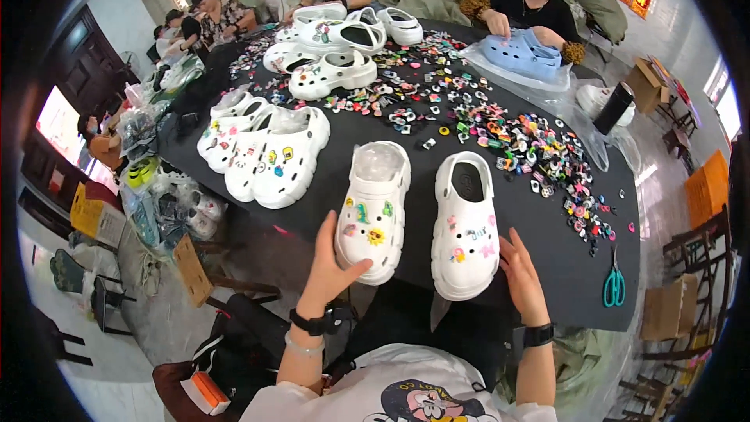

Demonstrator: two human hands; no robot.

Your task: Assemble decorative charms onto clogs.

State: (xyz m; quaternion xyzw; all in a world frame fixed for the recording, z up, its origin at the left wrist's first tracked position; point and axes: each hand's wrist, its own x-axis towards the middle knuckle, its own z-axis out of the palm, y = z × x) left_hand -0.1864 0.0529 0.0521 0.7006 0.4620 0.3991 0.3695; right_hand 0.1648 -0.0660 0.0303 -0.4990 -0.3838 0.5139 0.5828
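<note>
Two white clogs stand side by side at the table's near edge, toes toward me. My left hand (332,256) grips the left clog (364,250), its thumb over the toe and its fingers along the outer side. Yellow, green and pink charms sit in that clog's holes, and clear plastic fills its heel opening. Beside the right clog (461,275), my right hand (522,275) is open, fingers stretched along the outer side; whether they touch it I cannot tell. Pink, white and orange charms dot this clog, and its dark insole shows.
Loose colourful charms (539,144) spread across the black table (375,121). More decorated white clogs (285,160) stand left and farther back. Teal-handled scissors (615,285) lie at the right edge, a black bottle (613,108) farther back. Opposite, a person handles a blue clog (519,55).
</note>
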